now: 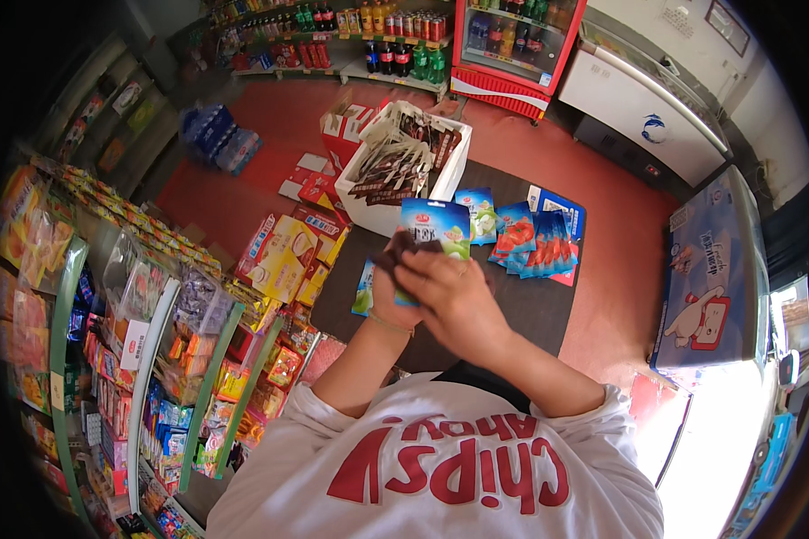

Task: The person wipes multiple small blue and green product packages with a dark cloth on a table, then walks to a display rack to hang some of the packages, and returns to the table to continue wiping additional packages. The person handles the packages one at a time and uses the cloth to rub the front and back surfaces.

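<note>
My left hand (392,296) holds up a blue, white and green snack packet (438,219) over a dark table (532,323). Across the packet's lower part lies my right hand (462,293), with a dark brown cloth (408,252) under its fingers; the hands hide that part. Just beyond, a packet with green fruit on it (477,214) rests on the table. To its right lie a packet with red fruit (516,229) and several similar packets in a fan (546,246). Another packet (362,293) shows partly behind my left wrist.
A white foam box (371,214) full of brown packages (394,172) stands at the table's far side. Yellow cartons (283,259) and snack racks (202,377) crowd the left. A red drinks fridge (502,87), a white chest freezer (640,101) and a blue freezer (711,269) stand farther off.
</note>
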A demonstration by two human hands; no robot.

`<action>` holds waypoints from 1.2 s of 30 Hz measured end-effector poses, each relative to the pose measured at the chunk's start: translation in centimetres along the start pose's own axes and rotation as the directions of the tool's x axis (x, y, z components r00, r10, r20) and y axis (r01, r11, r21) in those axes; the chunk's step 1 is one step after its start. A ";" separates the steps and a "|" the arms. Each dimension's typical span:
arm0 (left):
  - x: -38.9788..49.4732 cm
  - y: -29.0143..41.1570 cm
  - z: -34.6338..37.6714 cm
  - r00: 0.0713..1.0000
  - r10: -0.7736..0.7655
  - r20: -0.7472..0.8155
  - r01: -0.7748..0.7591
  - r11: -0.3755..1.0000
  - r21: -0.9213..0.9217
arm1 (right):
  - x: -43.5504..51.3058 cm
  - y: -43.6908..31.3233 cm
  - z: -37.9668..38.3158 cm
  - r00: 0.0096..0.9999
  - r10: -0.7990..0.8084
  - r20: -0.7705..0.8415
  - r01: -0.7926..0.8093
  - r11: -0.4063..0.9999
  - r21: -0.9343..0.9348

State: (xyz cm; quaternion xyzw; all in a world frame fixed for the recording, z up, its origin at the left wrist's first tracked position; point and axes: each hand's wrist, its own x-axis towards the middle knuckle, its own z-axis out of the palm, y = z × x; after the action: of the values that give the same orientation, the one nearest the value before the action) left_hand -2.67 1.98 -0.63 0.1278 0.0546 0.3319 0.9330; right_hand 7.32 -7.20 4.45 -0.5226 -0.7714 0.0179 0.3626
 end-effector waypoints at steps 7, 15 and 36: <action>-1.1 0.9 1.0 0.995 -0.101 0.003 0.101 0.995 -0.002 | -1.9 3.1 -3.1 0.937 -0.317 0.148 0.311 0.948 0.065; -0.9 2.0 0.2 0.970 -0.225 0.089 0.223 0.974 0.031 | -2.7 6.6 -7.3 0.996 0.062 0.060 -0.057 0.995 -0.086; -2.2 -1.0 0.9 0.962 -0.270 0.052 0.272 0.961 -0.047 | 3.5 6.3 -2.4 0.980 0.067 -0.187 -0.103 0.976 -0.191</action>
State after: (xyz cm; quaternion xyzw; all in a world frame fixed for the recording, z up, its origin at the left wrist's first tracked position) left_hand -3.58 -0.30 -0.05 0.1014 0.0417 0.1996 0.9737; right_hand 13.02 -2.31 5.53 -0.5886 -0.7104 -0.0911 0.3750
